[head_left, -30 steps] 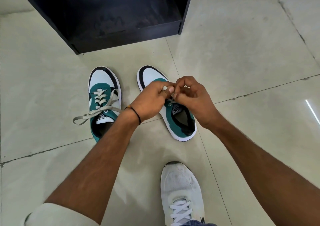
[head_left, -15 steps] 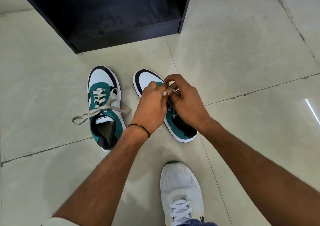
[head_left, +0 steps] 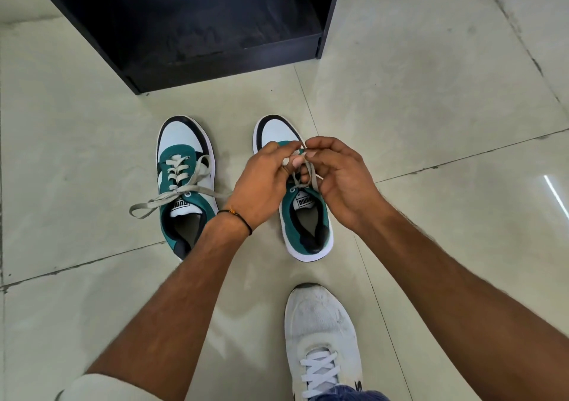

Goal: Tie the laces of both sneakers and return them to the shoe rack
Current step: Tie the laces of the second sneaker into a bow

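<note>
Two teal-and-white sneakers sit mid-frame on glossy floor tiles [head_left: 431,123] below the black shoe rack [head_left: 197,46], seemingly empty. Left sneaker [head_left: 184,185]: flat laces loose. Left hand [head_left: 261,182] and right hand [head_left: 341,179] pinch the right sneaker's [head_left: 308,228] lace [head_left: 303,166].

Left sneaker [head_left: 184,185]: teal, white toe, black toe rim and heel lining, beige-grey laces [head_left: 172,199]. Right sneaker [head_left: 304,216]: same teal, white, black; white sole edge. Shoe rack [head_left: 197,22]: black. Floor [head_left: 431,108]: pale greenish-cream tiles, dark grout lines. Worn shoe [head_left: 320,333]: white, white laces. Wrist thread [head_left: 238,217]: black, small orange bead.
</note>
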